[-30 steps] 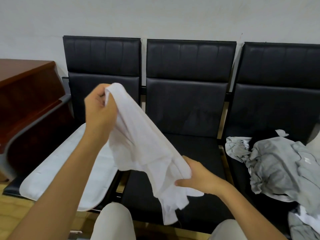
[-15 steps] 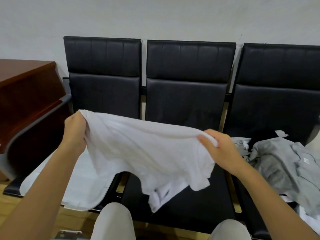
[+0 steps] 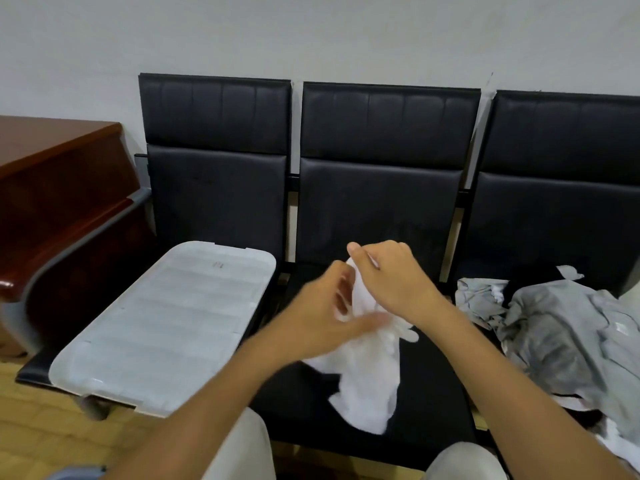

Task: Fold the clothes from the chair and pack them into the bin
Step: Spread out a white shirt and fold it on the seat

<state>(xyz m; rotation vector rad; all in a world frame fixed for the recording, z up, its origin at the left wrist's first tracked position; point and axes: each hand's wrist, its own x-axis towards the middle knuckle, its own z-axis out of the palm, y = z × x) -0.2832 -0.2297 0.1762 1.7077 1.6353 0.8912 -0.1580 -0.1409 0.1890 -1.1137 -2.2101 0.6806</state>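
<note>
Cloth, thin and white [image 3: 367,382], a soft cotton-like garment, hanging bunched from both hands over the middle black padded chair seat [image 3: 429,386], lower end touching or just above the seat; cannot tell which. Right hand [image 3: 391,275] on top, fingers curled and pinching the upper edge of the fabric. Left hand [image 3: 325,313] just beside it and blurred, fingers seemingly closing on the same fabric a little lower; exact hold not clear. Hands close together, almost touching, garment gathered between them.

Judged light and limp: no stiffness, no shape of its own, drapes and crumples wherever unsupported. Not fragile, not slippery, but prone to twisting and to hiding its own seams in the bunch. Best taken at two matching points, probably shoulder seams or hem corners, then pulled apart so the weight of the cloth flattens it; a single-point pinch only lengthens the tangle. Flat seat below likely useful as a folding surface.

Translucent white plastic bin lid [image 3: 166,327] lying on the left seat, well apart from the garment. Heap of grey and white clothes [image 3: 561,327] on the right seat, unfolded, waiting.
</note>
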